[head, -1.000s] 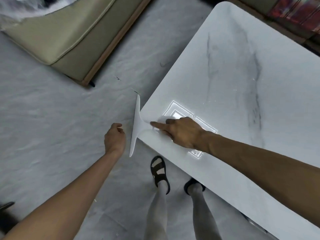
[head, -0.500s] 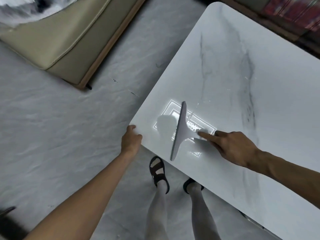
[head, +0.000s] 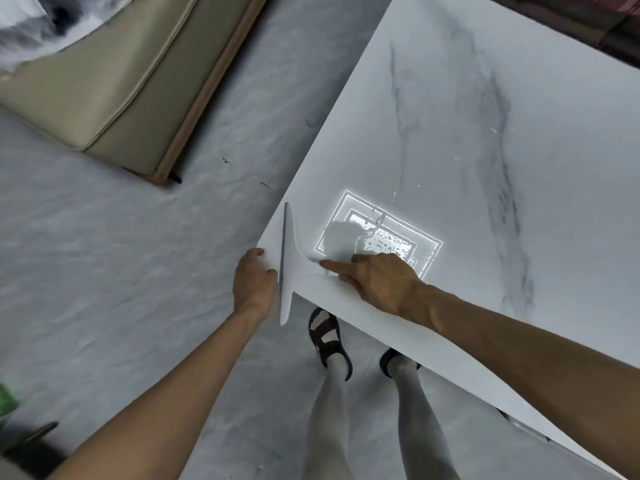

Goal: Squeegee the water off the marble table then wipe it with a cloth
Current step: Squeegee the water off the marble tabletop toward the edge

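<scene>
The white marble table point(head: 450, 109) with grey veins fills the right side of the head view. My right hand point(head: 377, 284) grips the handle of a white squeegee point(head: 289, 261), index finger stretched along it. The blade stands at the table's near left corner and its lower end juts past the edge. My left hand point(head: 254, 282) holds that corner, thumb on top. Water droplets point(head: 388, 242) show in a bright reflection of a ceiling light just behind my right hand. No cloth is in view.
A beige sofa point(head: 114, 84) with a wooden base stands on the grey floor at the upper left. My two feet in dark sandals point(head: 329, 341) stand under the table's near edge. Something green point(head: 5, 400) shows at the left border.
The squeegee has swept left from the wet reflection patch to the table's corner edge. My left hand stays at the corner after coming up to it a second ago.
</scene>
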Motion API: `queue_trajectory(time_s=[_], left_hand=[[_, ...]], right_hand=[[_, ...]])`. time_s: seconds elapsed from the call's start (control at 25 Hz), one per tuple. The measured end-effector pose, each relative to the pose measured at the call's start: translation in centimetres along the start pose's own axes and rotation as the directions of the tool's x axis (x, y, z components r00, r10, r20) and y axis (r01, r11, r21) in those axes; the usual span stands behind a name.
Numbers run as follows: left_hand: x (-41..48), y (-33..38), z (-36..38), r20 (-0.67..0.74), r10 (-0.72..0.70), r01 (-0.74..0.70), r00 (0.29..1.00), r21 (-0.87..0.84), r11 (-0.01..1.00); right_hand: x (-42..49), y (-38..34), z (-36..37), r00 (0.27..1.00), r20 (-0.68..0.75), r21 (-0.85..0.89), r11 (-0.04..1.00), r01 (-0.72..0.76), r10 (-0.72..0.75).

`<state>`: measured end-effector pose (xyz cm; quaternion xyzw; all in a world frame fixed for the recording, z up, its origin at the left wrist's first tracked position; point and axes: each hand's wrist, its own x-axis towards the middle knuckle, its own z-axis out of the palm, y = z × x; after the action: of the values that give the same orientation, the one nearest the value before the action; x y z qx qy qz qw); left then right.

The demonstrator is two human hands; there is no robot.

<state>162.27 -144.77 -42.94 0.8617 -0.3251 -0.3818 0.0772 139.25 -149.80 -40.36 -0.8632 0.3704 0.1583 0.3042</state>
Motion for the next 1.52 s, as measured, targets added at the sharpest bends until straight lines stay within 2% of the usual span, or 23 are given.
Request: queue_trajectory(time_s=[0.12, 0.2, 0.36, 0.52, 0.68, 0.76, 0.92, 1.08, 1.16, 1.24, 1.4, 1.52], left_hand=[[-1.6, 1.7, 2.4, 0.136, 0.126, -0.135, 0.983, 0.059, 0.989], [-2.7, 2.9, 4.0, 0.225, 0.163, -0.188, 0.961, 0.097, 0.977], [-3.8, 4.1, 5.5, 0.26, 0.119, -0.153, 0.958, 0.115, 0.981], [-4.1, 4.0, 5.7, 0.163, 0.103, -0.12, 0.981, 0.097, 0.988], [-4.2, 2.8, 5.6, 0.189, 0.098, -0.124, 0.977, 0.132, 0.983], [-4.6, 2.6, 6.1, 0.208, 0.106, -0.135, 0.972, 0.134, 0.982], [-6.2, 3.6, 8.6, 0.303, 0.152, -0.218, 0.941, 0.197, 0.956], [-6.1, 5.4, 9.9, 0.362, 0.065, -0.203, 0.93, 0.357, 0.912], [-6.0, 6.1, 9.7, 0.347, 0.046, -0.178, 0.937, 0.358, 0.917], [-5.9, 6.4, 9.1, 0.264, 0.041, -0.128, 0.964, 0.321, 0.938], [-5.4, 6.1, 7.4, 0.052, 0.017, -0.026, 0.999, 0.185, 0.982], [-4.1, 6.1, 6.3, -0.024, -0.003, 0.005, 1.0, 0.081, 0.997]], right_hand=[[-6.9, 5.9, 0.0, 0.993, -0.022, -0.016, 0.993, -0.114, 0.113], [-11.6, 9.3, -0.1, 0.976, -0.023, -0.044, 0.975, -0.217, 0.216], [-18.7, 13.2, -1.1, 0.94, -0.067, -0.036, 0.94, -0.338, 0.335], [-16.5, 10.3, -1.0, 0.975, -0.063, 0.048, 0.976, -0.211, 0.214], [-9.1, 4.5, 2.3, 0.997, 0.08, 0.047, 0.999, -0.023, 0.019], [-9.3, 5.4, 3.5, 0.999, 0.028, 0.05, 0.998, -0.024, 0.023], [-16.6, 11.8, 3.4, 0.993, -0.056, 0.079, 0.992, -0.095, 0.099], [-24.2, 17.5, 1.3, 0.942, 0.014, 0.009, 0.942, -0.336, 0.336], [-25.9, 18.2, 0.2, 0.925, 0.022, -0.047, 0.924, -0.379, 0.38], [-24.6, 17.4, -0.7, 0.949, 0.011, -0.082, 0.946, -0.314, 0.316], [-13.9, 11.3, -0.1, 0.999, 0.041, -0.044, 0.999, -0.016, 0.018], [-5.7, 6.4, 0.3, 0.992, 0.121, -0.023, 0.999, 0.036, -0.033]])
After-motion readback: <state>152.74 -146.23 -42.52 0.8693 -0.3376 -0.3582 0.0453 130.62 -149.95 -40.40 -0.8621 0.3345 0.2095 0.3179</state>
